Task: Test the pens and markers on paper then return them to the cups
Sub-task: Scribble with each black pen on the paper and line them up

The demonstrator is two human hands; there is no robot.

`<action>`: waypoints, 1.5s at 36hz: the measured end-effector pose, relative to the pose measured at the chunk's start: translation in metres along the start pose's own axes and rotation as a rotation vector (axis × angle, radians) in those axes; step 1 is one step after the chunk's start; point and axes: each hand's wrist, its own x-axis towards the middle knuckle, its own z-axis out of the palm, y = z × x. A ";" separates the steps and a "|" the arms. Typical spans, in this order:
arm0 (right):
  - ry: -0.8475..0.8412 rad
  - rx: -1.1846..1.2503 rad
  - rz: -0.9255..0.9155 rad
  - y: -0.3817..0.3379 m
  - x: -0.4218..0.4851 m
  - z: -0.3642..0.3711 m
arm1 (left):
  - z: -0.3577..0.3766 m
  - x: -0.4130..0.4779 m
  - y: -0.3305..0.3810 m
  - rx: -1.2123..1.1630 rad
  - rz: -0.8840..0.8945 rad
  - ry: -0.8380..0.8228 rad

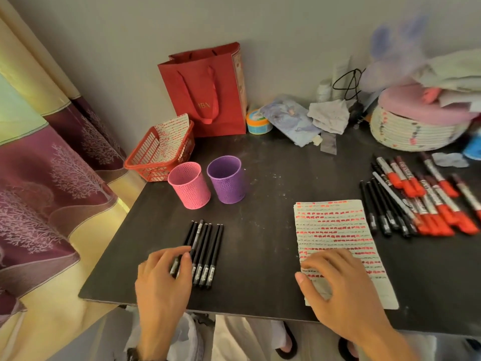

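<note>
Black pens [205, 252] lie side by side in a neat row at about 7 o'clock on the dark tabletop [263, 175], their tips pointing toward the near edge. The left hand [162, 280] is at the row's left end. Its thumb and fingers are curled in on the leftmost pen [175, 265], pinching it near the tip end.

The right hand [343, 287] rests on the paper [335, 225] at 4 o'clock, its bent fingers touching the sheet and the thumb spread toward 9 o'clock; it grips nothing. The sheet is covered in rows of short red and dark strokes.

Just beside the paper, at 3 o'clock, a loose bunch of pens [382, 212] lies fanned out, touching a heap of red-capped markers [440, 207] beyond it.

The pink cup [189, 186] and purple cup [227, 179] stand upright, close together, at 10 o'clock, well apart from both hands. No pens show above their rims.

A red basket [153, 157] holding a marked sheet stands at 10 o'clock behind the cups, with a red paper bag [205, 95] against the wall at 12 o'clock.
</note>
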 end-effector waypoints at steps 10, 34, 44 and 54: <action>0.322 0.132 -0.070 -0.001 -0.005 -0.015 | 0.085 -0.022 0.111 -0.111 0.475 -0.334; -0.344 -0.750 0.483 0.094 0.131 -0.064 | 0.128 -0.026 0.111 0.026 0.527 -0.497; -0.074 -0.526 0.460 0.081 0.132 -0.076 | 0.130 -0.026 0.109 0.011 0.528 -0.490; 0.128 0.391 0.430 0.028 0.046 -0.074 | 0.124 -0.028 0.111 -0.064 0.538 -0.497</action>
